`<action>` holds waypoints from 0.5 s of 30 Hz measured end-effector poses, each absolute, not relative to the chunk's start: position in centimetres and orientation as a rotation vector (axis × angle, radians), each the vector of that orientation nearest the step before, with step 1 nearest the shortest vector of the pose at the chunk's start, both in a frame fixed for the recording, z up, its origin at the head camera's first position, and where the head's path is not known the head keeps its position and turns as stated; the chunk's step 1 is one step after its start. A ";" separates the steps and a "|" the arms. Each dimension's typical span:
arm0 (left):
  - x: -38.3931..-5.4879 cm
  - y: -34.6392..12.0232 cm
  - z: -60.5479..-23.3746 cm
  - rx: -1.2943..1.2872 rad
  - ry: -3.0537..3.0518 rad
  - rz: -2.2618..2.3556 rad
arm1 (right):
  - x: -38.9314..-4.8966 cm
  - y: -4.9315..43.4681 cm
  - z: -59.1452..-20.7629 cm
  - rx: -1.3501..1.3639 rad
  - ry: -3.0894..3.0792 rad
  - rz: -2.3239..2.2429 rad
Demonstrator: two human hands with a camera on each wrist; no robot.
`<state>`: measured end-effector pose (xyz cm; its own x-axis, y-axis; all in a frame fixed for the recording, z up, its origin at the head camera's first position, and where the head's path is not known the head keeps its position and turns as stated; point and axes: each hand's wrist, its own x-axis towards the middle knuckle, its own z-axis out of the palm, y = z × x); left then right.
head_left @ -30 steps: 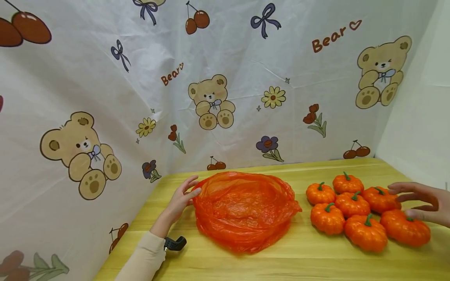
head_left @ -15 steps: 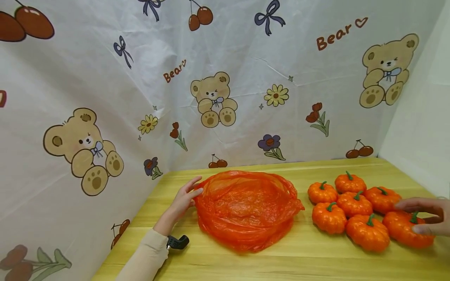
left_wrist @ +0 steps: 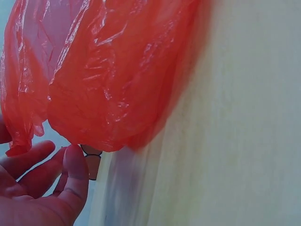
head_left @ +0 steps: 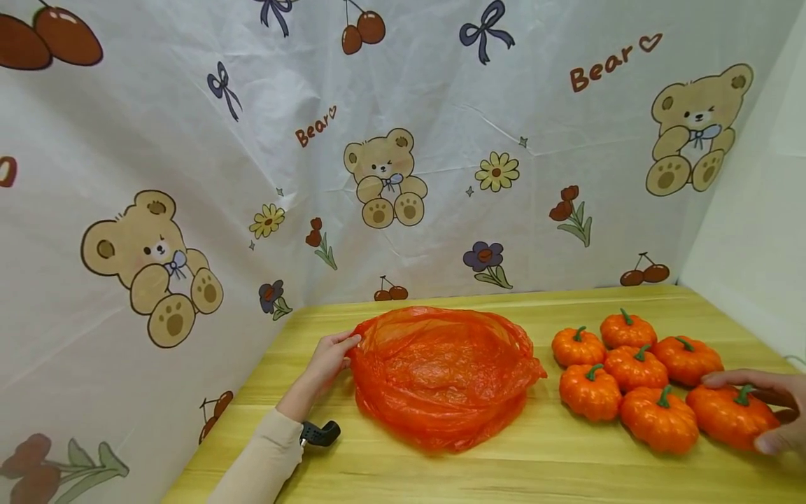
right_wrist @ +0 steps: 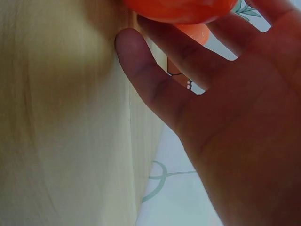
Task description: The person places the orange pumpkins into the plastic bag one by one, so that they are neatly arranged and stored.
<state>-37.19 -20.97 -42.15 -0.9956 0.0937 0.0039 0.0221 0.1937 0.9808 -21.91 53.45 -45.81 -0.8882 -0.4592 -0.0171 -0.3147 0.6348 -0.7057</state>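
A crinkled orange-red plastic bag [head_left: 441,378] lies spread wide on the table in the head view, its mouth facing up. My left hand [head_left: 330,360] is at the bag's left rim and pinches the edge between thumb and fingers; the left wrist view has the gathered edge [left_wrist: 19,143] there. On the right, my right hand [head_left: 781,406] reaches round the nearest right-hand small orange pumpkin [head_left: 730,414] with spread fingers. The right wrist view shows the thumb [right_wrist: 134,52] extended below that pumpkin; firm contact cannot be made out.
Several more orange pumpkins [head_left: 636,367] with green stems cluster just left of my right hand. A bear-printed cloth [head_left: 434,266] hangs behind the wooden table [head_left: 504,476] and down its left side. A white wall [head_left: 749,259] borders the right.
My right hand has come down from above the rightmost pumpkin to its right side, the thumb lower. The left fingers, earlier spread at the bag's rim, have closed on it.
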 end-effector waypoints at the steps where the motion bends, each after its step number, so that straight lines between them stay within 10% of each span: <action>1: -37.2 -21.0 -42.2 0.117 2.378 1.960 | -21.9 53.5 -45.8 -0.653 2.643 -1.091; 15: -37.1 -21.0 -42.2 0.128 2.389 1.966 | -21.8 54.6 -46.3 -0.863 2.743 -1.099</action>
<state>-37.06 -20.96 -42.21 -0.9956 0.0921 0.0177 0.0351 0.1905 0.9811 -21.84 54.61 -46.28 -0.8410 -0.5215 0.1438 -0.4766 0.5885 -0.6532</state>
